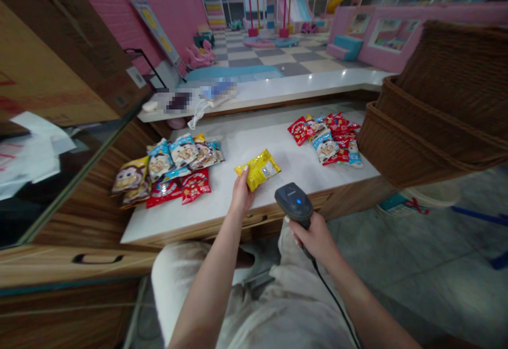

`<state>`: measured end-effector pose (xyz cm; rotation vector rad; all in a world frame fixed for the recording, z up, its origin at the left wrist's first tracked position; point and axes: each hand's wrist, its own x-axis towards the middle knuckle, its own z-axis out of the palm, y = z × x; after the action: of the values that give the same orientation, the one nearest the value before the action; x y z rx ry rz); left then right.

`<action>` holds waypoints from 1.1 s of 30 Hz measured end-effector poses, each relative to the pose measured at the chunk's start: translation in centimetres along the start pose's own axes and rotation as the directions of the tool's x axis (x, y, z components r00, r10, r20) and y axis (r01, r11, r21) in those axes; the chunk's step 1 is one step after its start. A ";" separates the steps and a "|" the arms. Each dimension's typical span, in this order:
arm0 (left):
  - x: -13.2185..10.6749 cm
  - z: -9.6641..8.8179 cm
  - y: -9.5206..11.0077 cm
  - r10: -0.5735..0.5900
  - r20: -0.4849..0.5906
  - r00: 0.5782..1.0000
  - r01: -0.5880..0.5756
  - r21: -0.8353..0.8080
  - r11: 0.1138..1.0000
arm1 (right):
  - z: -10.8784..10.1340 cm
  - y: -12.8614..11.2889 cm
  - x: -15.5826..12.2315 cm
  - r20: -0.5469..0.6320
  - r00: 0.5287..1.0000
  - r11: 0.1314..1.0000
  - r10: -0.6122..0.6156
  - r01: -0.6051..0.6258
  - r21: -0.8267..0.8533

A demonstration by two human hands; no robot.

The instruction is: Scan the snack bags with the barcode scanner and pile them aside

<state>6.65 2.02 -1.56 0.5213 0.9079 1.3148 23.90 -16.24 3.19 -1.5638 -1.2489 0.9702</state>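
Observation:
My left hand is closed on the near end of a yellow snack packet, held just above the white counter top. My right hand grips the handle of a dark barcode scanner with a blue light on its head; its cable runs down past my wrist. The scanner's head sits just right of and below the packet. A pile of snack packets lies at the counter's left. Another pile of red and blue packets lies at the right.
Stacked wicker baskets stand at the counter's right end. Cardboard boxes and papers sit on a glass case at left. A higher white ledge runs behind the counter. A wooden drawer front is at lower left.

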 end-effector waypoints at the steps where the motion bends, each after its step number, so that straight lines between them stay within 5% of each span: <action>1: 0.0 0.0 -0.1 -0.001 0.011 1.000 0.001 0.003 1.000 | 0.0 -0.1 0.1 -0.009 1.000 1.000 -0.013 0.013 -0.011; 6: -0.1 0.2 -0.3 0.017 0.059 0.998 -0.016 -0.015 1.000 | -0.3 -0.4 0.3 0.001 0.998 0.996 -0.057 0.057 -0.065; 20: -0.4 0.7 0.4 -0.013 -0.064 0.998 0.010 -0.049 0.999 | -0.2 -0.1 0.0 -0.004 1.000 1.000 0.025 -0.025 0.014; 23: -0.3 0.0 2.0 0.125 -0.052 0.991 -0.126 -0.011 0.992 | -0.2 0.1 0.0 0.020 0.999 0.999 0.026 -0.026 0.040; 25: -0.2 -1.0 4.1 0.323 -0.051 0.945 -0.316 0.115 0.942 | -0.2 0.5 0.1 0.040 0.999 0.999 0.018 -0.020 0.050; 27: 0.1 -2.6 7.2 0.556 -0.018 0.831 -0.514 0.359 0.779 | 0.1 1.0 0.2 0.031 0.999 0.999 0.006 -0.007 0.047; 30: 1.1 -5.2 12.7 0.755 0.195 0.626 -0.588 0.754 0.293 | 0.7 1.7 0.3 0.010 1.000 1.000 -0.008 0.008 0.021; 32: 2.2 -6.8 16.0 0.747 0.342 0.571 -0.500 0.866 -0.014 | 1.1 2.0 0.4 0.008 1.000 1.000 -0.008 0.008 -0.002; 33: 2.8 -7.4 17.4 0.720 0.387 0.576 -0.443 0.888 -0.123 | 1.2 2.0 0.5 0.011 1.000 1.000 -0.005 0.005 -0.009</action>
<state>-9.63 7.27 6.97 2.1023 1.8558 1.4592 23.42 -15.79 0.87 -1.5629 -1.2659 0.9726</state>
